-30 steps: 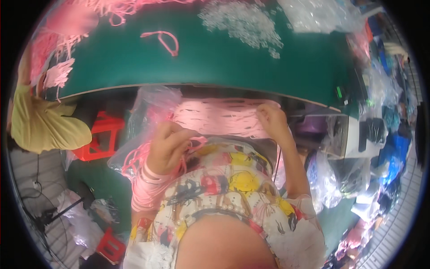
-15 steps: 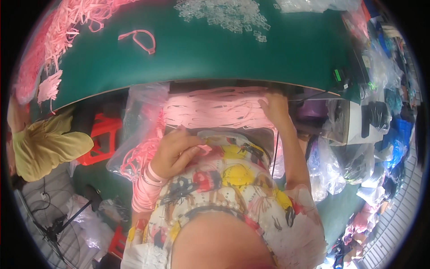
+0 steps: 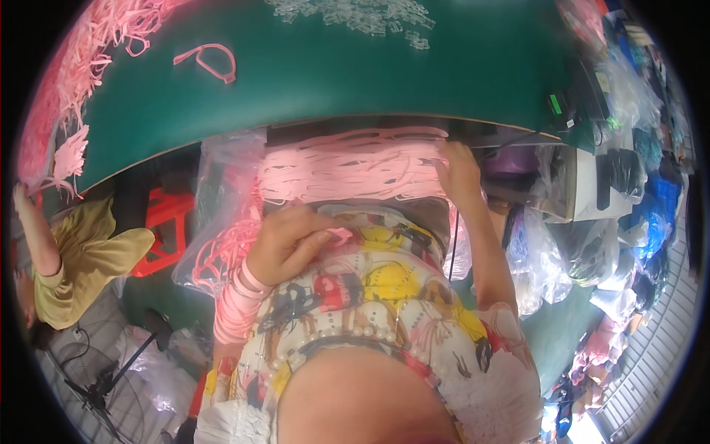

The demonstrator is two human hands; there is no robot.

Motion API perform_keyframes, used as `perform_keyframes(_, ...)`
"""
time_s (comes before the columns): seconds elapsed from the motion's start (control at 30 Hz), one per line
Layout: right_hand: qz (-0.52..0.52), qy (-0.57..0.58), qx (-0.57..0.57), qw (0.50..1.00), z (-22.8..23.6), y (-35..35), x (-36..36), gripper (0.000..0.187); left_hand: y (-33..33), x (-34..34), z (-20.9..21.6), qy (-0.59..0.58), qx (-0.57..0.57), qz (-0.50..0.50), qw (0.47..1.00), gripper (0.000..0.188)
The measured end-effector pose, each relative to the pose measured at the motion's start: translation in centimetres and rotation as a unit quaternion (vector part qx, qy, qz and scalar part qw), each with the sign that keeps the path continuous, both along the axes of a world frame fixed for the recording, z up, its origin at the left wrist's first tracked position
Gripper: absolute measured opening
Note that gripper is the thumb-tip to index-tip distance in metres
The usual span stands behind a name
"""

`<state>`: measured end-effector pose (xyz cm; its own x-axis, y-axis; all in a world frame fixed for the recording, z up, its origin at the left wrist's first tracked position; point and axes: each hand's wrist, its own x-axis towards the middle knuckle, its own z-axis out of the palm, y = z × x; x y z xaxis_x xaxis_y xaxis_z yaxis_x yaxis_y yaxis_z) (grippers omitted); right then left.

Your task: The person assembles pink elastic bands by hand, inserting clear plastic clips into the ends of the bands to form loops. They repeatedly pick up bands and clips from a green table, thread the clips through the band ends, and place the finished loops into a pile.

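A thick layer of long pink straps [image 3: 351,169] lies across my lap, just below the table edge. At its right end, my right hand [image 3: 460,176] has its fingers curled against the strap ends; the fingertips are partly hidden. My left hand [image 3: 290,243] is closed in front of my patterned top, left of centre. From its thumb and fingers sticks a short pink strap end [image 3: 340,235]. Many pink strap loops [image 3: 238,300] are stacked round my left wrist and forearm. A clear plastic bag [image 3: 214,222] with more pink straps hangs beside my left hand.
The green table [image 3: 318,81] bears a single pink loop [image 3: 214,61], small clear plastic pieces [image 3: 362,15] and a pink strap heap [image 3: 111,44]. A co-worker in a yellow top [image 3: 89,266] sits left, near a red stool [image 3: 163,229]. Plastic bags [image 3: 547,274] crowd the right.
The view has shifted slightly, so the table sits higher. My right hand stays at the strap ends and my left keeps its pinch. The co-worker's arm has come further into view.
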<state>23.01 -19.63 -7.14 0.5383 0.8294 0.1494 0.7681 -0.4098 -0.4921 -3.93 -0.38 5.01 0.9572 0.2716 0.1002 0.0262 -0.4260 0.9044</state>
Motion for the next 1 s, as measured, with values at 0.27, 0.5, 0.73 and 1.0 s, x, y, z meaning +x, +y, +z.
perform_keyframes(0.27, -0.009, -0.045, -0.104, 0.994, -0.6, 1.7, 1.3, 0.026, 0.0, 0.0, 0.2, 0.001, 0.003, -0.015, 1.000, 0.017)
perform_keyframes(0.5, 0.047, 0.023, -0.116, 0.992, -1.2, 2.2, 3.6, 0.015, 0.1, 0.4, 0.3, 0.005, -0.007, -0.029, 1.000, 0.017)
perform_keyframes(0.73, 0.057, -0.035, -0.180, 0.981, -0.6, 1.9, 2.9, 0.013, 0.0, 0.7, -1.4, -0.032, -0.020, -0.025, 0.999, 0.016)
perform_keyframes(1.0, 0.083, -0.053, -0.105, 0.990, -0.7, 1.3, 2.0, 0.012, -0.2, 0.4, -0.8, -0.048, -0.031, -0.010, 0.998, 0.016)
